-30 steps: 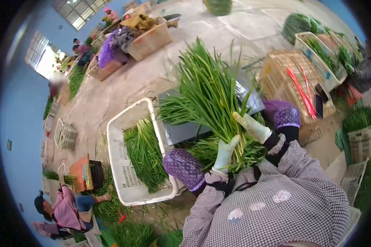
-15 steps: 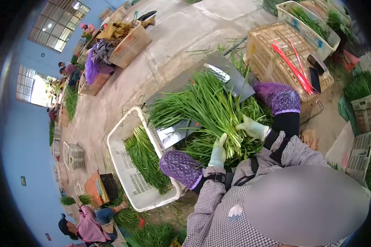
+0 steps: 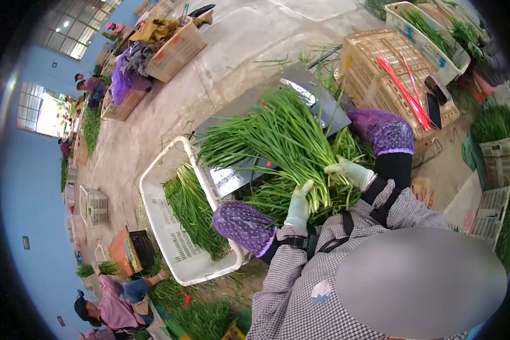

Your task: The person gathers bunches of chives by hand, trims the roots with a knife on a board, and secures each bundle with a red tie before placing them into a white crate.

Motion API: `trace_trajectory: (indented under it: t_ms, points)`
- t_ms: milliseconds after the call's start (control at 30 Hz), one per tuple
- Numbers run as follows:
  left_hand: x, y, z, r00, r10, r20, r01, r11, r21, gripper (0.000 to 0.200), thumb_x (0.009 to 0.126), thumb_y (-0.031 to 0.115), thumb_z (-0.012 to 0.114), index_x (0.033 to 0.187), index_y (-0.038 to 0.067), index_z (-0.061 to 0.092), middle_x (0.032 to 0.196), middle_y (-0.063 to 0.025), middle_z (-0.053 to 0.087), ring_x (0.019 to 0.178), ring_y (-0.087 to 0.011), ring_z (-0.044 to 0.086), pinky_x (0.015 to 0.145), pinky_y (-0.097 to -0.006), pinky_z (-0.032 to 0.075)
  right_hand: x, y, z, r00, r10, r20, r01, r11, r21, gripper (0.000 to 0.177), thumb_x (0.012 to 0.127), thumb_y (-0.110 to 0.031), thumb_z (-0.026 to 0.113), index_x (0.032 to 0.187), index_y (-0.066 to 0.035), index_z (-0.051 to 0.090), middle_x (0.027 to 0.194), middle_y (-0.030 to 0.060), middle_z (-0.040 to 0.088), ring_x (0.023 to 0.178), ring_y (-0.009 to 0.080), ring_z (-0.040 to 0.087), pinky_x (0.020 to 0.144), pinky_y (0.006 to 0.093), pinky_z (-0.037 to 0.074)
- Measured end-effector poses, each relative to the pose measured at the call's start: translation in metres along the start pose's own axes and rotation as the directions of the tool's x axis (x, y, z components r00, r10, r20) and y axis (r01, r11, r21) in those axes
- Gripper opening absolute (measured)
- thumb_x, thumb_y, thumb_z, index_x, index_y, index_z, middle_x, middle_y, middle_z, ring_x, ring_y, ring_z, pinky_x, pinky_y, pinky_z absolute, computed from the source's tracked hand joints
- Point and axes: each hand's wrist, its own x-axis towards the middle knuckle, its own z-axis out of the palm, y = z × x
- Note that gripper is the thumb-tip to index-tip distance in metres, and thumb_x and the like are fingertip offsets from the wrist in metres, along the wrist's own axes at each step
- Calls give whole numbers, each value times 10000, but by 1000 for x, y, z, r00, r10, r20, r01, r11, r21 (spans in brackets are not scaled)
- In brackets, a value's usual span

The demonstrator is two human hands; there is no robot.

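My left hand (image 3: 298, 205), in a pale glove, grips the pale stalk ends of a bunch of garlic chives (image 3: 272, 130) from the left. On the other side, my gloved right hand (image 3: 352, 171) closes on the same stalks with thumb and fingers. The long green leaves fan away toward the upper left, over a grey metal board (image 3: 229, 180) across my knees. More loose chives (image 3: 272, 201) lie in my lap under the bunch.
At my left knee stands a white plastic crate (image 3: 178, 269) holding chives. A tan crate (image 3: 360, 68) on my right carries red ties (image 3: 399, 85) and a phone (image 3: 433, 110). A person in pink (image 3: 116, 303) sits at lower left; cut greens (image 3: 204, 317) lie beside them.
The view has shifted slightly. The chives' leaves lie a little lower and more spread to the left; both hands stay on the stalks.
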Motion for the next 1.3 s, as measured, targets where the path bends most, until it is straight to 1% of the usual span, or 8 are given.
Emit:
trace_trajectory:
  t_ms: [133, 200, 400, 533, 733, 867, 1067, 1300]
  points:
    - [-7, 6, 14, 985, -151, 78, 158, 983, -94, 294, 1089, 161, 597, 1358, 45, 623, 1210, -109, 735, 1018, -280, 747, 862, -461, 658, -11, -1, 27, 982, -124, -141, 118, 992, -47, 929, 948, -121, 784, 1647, 37, 192, 1356, 164, 634, 1190, 213, 657, 989, 354, 572]
    - [-11, 7, 25, 958, -199, 204, 203, 979, 1, 282, 1093, 205, 610, 1335, 60, 635, 1193, -88, 740, 952, -251, 749, 753, -418, 674, 7, 9, 10, 986, -167, -12, 137, 844, -518, 958, 958, -143, 778, 1664, 48, 158, 1406, 191, 607, 1234, 222, 630, 1064, 363, 524]
    - [-33, 31, 31, 951, -271, 149, 242, 953, 184, 274, 1054, 147, 640, 1298, 23, 641, 1086, -110, 766, 862, -240, 768, 679, -399, 675, -22, -43, 21, 991, -119, -54, 89, 917, -388, 1000, 951, -138, 764, 1704, -75, 109, 1133, 58, 683, 794, 113, 650, 614, 269, 538]
    - [-82, 67, 73, 977, -139, 164, 126, 988, 88, 268, 1016, 166, 663, 1208, -18, 700, 937, -87, 752, 719, -181, 708, 573, -291, 595, -65, -90, 40, 950, -198, 240, 240, 957, -161, 755, 1007, -110, 687, 1657, -53, 307, 1409, 36, 632, 1095, 108, 640, 839, 270, 569]
    - [-149, 103, 81, 946, 5, 323, 5, 999, -32, 298, 1006, 197, 692, 1166, -54, 689, 906, -78, 693, 775, -156, 643, 668, -257, 581, -110, -126, 82, 970, -243, 10, 237, 935, -262, 411, 1076, -254, 595, 1401, -2, 600, 1080, 28, 745, 709, 53, 600, 636, 178, 481]
    - [-227, 156, 75, 924, 225, 310, -184, 970, -156, 382, 977, 168, 720, 1307, 36, 582, 1051, -101, 684, 777, -162, 655, 562, -250, 563, -101, -143, 9, 961, -212, 179, 240, 959, -152, 404, 1078, -273, 597, 1261, 78, 673, 1122, 93, 730, 701, 45, 474, 598, 227, 357]
    - [-333, 181, 2, 757, 636, -147, -640, 768, 28, 499, 965, 196, 697, 1403, 32, 523, 1060, -88, 680, 771, -144, 686, 530, -224, 612, -85, -140, 1, 850, -527, 2, 523, 843, -129, 390, 1068, -274, 644, 1375, -42, 580, 1183, 81, 704, 730, 76, 478, 630, 238, 359]
    - [-361, 198, -130, 445, 692, -569, -708, 661, 250, 240, 982, 134, 696, 1177, -6, 706, 969, -82, 759, 728, -155, 709, 643, -274, 608, -89, -143, 58, 809, -588, 13, 585, 802, -118, 388, 1081, -225, 594, 1394, -8, 516, 1191, 98, 651, 697, 57, 411, 614, 214, 343]
